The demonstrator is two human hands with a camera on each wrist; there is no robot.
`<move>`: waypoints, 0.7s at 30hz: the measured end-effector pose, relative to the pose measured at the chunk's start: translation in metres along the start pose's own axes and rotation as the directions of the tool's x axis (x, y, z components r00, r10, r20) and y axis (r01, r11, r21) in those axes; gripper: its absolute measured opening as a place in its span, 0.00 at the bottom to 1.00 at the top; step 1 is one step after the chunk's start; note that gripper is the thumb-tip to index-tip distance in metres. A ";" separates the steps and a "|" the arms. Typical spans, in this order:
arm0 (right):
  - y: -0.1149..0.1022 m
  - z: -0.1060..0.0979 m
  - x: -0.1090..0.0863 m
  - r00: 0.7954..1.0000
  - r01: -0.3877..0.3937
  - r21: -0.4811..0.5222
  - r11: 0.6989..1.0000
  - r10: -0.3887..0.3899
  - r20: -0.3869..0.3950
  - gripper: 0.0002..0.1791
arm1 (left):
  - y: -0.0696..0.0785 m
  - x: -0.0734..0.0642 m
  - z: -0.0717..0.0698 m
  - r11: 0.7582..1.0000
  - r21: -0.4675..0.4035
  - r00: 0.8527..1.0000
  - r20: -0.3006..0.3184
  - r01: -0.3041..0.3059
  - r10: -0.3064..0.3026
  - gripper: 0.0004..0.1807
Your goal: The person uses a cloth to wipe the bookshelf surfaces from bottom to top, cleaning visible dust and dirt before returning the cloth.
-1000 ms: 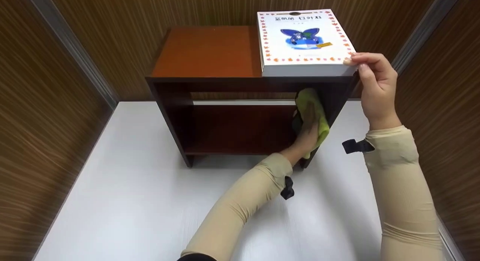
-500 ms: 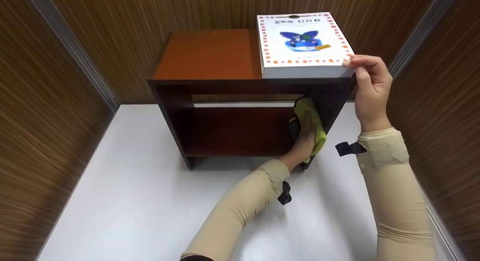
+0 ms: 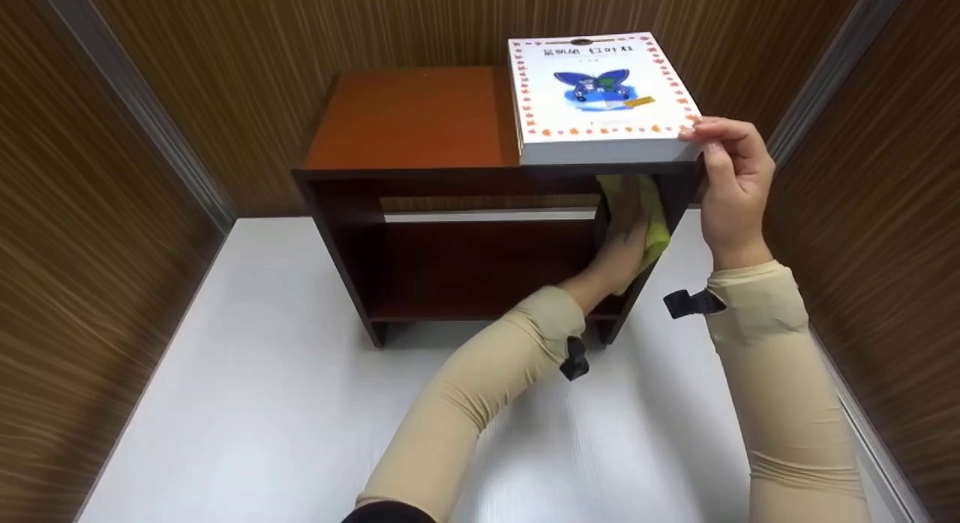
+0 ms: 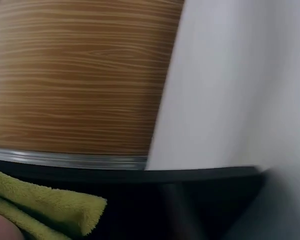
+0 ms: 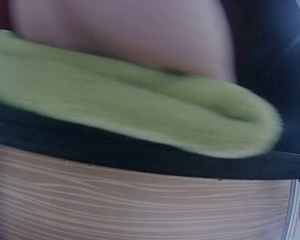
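Observation:
A dark brown two-tier shelf point(image 3: 420, 118) stands on the white surface. Inside it my left hand point(image 3: 628, 238) presses a yellow-green cloth point(image 3: 657, 230) against the right side panel point(image 3: 637, 287), its fingers looking straight and the thumb hidden. Folds of that cloth point(image 4: 70, 205) show at the lower left of the left wrist view. A thick white book point(image 3: 607, 118) with a butterfly cover lies on the shelf top, at the right. My right hand point(image 3: 739, 178) pinches the book's front right corner, fingertips on the cover and thumb in front. Blurred cloth point(image 5: 140, 107) fills the right wrist view.
Wood-grain walls point(image 3: 225, 28) rise behind and on both sides. The white surface point(image 3: 247, 403) runs along the front and sides of the shelf. An open gap point(image 3: 480, 205) shows at the back above the lower board point(image 3: 465, 268).
My left hand and the cloth moved down slightly along the side panel, then up under the shelf top. My right hand stays at the book's corner. The whole view has shifted a little.

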State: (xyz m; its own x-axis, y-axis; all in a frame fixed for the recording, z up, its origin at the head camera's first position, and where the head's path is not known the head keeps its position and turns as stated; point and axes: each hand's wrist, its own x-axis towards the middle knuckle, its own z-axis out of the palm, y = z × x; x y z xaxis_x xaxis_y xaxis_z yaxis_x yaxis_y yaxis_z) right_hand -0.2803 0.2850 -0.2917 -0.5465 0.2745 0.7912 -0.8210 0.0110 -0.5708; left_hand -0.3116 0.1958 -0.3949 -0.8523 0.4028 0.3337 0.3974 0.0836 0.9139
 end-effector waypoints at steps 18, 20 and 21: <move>-0.001 0.007 -0.004 1.000 0.001 0.021 1.000 0.000 -0.031 0.12 | 0.004 0.021 0.000 0.993 0.058 0.986 -0.126 -0.098 0.105 0.27; -0.001 0.008 -0.003 0.999 0.007 0.026 1.000 -0.006 -0.045 0.12 | -0.011 0.014 0.005 0.996 -0.032 0.992 -0.099 -0.083 0.079 0.30; -0.001 0.008 -0.003 0.999 0.010 0.028 1.000 -0.009 -0.051 0.12 | -0.019 0.010 0.007 0.996 -0.060 0.994 -0.086 -0.067 0.062 0.30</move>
State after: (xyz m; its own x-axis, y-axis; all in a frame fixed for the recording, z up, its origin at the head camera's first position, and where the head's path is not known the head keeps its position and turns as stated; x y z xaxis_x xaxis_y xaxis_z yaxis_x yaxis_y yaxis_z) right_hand -0.2790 0.2762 -0.2914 -0.5299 0.3231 0.7841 -0.8309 -0.0129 -0.5563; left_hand -0.3258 0.2048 -0.4109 -0.8521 0.3271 0.4085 0.4327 0.0014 0.9015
